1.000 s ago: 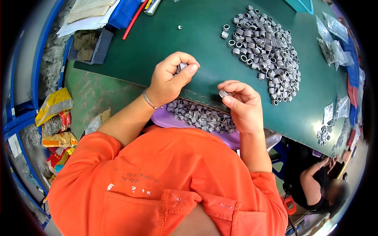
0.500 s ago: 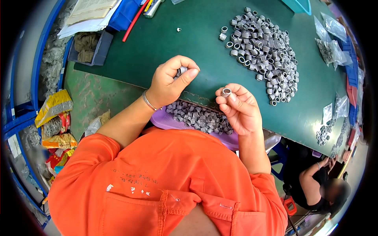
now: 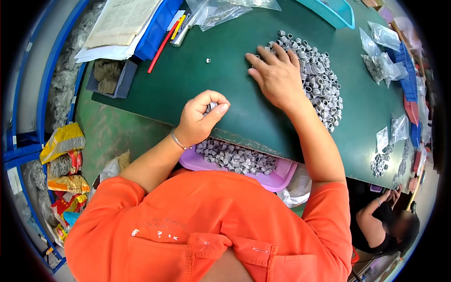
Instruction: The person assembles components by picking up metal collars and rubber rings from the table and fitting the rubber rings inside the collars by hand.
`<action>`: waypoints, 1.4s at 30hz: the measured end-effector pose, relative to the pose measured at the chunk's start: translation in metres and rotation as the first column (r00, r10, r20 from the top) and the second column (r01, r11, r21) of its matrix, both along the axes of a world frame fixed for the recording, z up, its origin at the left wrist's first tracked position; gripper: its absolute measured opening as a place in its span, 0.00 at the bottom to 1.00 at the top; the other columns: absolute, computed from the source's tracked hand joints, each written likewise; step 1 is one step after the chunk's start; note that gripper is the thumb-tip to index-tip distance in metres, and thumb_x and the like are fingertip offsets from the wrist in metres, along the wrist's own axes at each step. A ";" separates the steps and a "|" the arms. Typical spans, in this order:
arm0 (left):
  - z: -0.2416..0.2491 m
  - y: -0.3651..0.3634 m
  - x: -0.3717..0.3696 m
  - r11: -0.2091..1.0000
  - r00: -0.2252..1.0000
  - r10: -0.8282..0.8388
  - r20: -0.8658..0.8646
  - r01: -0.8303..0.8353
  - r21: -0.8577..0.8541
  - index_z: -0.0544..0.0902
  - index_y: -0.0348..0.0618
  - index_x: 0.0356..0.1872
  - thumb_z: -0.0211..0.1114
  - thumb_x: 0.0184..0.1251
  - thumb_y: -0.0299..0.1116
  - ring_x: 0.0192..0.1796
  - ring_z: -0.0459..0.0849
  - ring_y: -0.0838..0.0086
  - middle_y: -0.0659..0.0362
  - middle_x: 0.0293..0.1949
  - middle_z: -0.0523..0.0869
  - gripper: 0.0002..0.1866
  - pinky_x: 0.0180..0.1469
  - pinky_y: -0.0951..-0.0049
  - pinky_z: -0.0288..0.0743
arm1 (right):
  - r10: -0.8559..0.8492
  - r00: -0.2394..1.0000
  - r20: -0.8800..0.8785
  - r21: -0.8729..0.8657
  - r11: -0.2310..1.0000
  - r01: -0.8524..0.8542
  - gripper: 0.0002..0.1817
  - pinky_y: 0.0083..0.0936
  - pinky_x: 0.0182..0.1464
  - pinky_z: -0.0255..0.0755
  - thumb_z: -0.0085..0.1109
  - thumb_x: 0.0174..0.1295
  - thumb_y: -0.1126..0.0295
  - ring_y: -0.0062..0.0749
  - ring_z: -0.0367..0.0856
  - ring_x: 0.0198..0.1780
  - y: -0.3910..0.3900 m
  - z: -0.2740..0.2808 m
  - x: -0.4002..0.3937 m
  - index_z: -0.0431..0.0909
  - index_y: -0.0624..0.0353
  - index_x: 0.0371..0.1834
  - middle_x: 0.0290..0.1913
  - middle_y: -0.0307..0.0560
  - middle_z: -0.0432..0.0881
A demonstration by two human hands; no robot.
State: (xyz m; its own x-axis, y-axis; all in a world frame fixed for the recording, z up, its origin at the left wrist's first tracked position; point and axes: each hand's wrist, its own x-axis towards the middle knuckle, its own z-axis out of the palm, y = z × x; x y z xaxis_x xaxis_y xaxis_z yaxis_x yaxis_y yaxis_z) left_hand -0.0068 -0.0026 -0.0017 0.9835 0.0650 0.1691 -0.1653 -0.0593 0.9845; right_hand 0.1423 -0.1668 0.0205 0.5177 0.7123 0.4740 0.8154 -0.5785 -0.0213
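Small grey metal rings (image 3: 324, 89) lie heaped on the green table (image 3: 221, 61). My right hand (image 3: 277, 77) is spread palm down over the heap's left edge, fingers apart; whether a fingertip touches a ring is hidden. Curled near the table's front edge, my left hand (image 3: 199, 115) is closed around several metal rings (image 3: 211, 107), partly visible between thumb and forefinger. Below the table edge, a purple basket (image 3: 282, 176) holds many more such rings (image 3: 237, 157).
A blue bin (image 3: 152, 40) with papers, a red pen (image 3: 162, 50) and a grey box (image 3: 126, 80) stand at the left. A turquoise basket (image 3: 345, 19) is at the back. Plastic bags (image 3: 385, 35) line the right. Another person (image 3: 376, 221) sits at lower right.
My right hand has moved from the table's front edge, where it held one ring, out to the heap and opened. My left hand stays closed on its rings. The view has shifted slightly.
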 end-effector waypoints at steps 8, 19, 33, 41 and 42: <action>0.002 -0.001 0.002 1.000 1.000 -0.004 -0.019 0.004 0.002 0.74 0.36 0.36 0.56 0.67 0.25 0.22 0.65 0.88 0.66 0.24 0.72 0.02 0.23 0.86 0.57 | 0.055 0.994 -0.098 0.069 0.996 -0.049 0.15 0.38 0.50 0.61 0.64 0.49 0.60 0.36 0.72 0.50 -0.021 -0.005 -0.055 0.79 0.49 0.41 0.45 0.37 0.77; 0.003 -0.003 0.002 0.997 1.000 -0.002 -0.005 0.003 0.072 0.76 0.37 0.37 0.56 0.67 0.27 0.24 0.65 0.88 0.67 0.25 0.72 0.04 0.25 0.86 0.59 | 0.016 0.960 -0.279 0.501 0.855 0.132 0.09 0.31 0.46 0.69 0.60 0.50 0.81 0.41 0.76 0.41 -0.048 0.004 -0.038 0.80 0.61 0.36 0.38 0.47 0.79; 0.009 -0.004 0.003 0.977 0.998 0.027 0.055 -0.038 0.209 0.77 0.39 0.35 0.57 0.66 0.28 0.24 0.68 0.87 0.66 0.26 0.74 0.04 0.27 0.85 0.62 | 0.519 0.404 -0.753 0.647 0.473 0.598 0.06 0.21 0.44 0.76 0.55 0.60 0.81 0.25 0.79 0.41 -0.060 0.001 -0.076 0.74 0.66 0.40 0.46 0.49 0.79; 0.024 -0.020 -0.003 0.761 0.849 -0.373 -0.374 0.049 -0.647 0.74 0.34 0.47 0.44 0.74 0.36 0.19 0.76 0.78 0.55 0.27 0.79 0.15 0.15 0.85 0.63 | 0.593 0.349 -0.726 0.617 0.335 0.713 0.06 0.19 0.36 0.75 0.58 0.61 0.74 0.28 0.81 0.33 -0.055 0.010 -0.096 0.73 0.64 0.38 0.34 0.45 0.80; 0.034 -0.026 -0.003 0.700 0.784 -0.448 -0.429 0.009 -0.714 0.73 0.33 0.48 0.42 0.75 0.39 0.20 0.79 0.75 0.53 0.28 0.80 0.19 0.15 0.84 0.65 | 0.488 0.392 -0.780 0.611 0.457 0.646 0.06 0.21 0.39 0.73 0.61 0.56 0.77 0.29 0.78 0.32 -0.046 0.015 -0.107 0.76 0.62 0.36 0.32 0.44 0.80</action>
State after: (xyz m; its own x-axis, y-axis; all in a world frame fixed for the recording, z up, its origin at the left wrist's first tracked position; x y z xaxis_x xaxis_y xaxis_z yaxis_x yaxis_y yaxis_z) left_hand -0.0098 -0.0290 0.0319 0.8770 -0.3008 -0.3748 0.4802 0.5798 0.6582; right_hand 0.0348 -0.2124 0.0359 0.9736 0.2259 -0.0327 -0.0678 0.1496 -0.9864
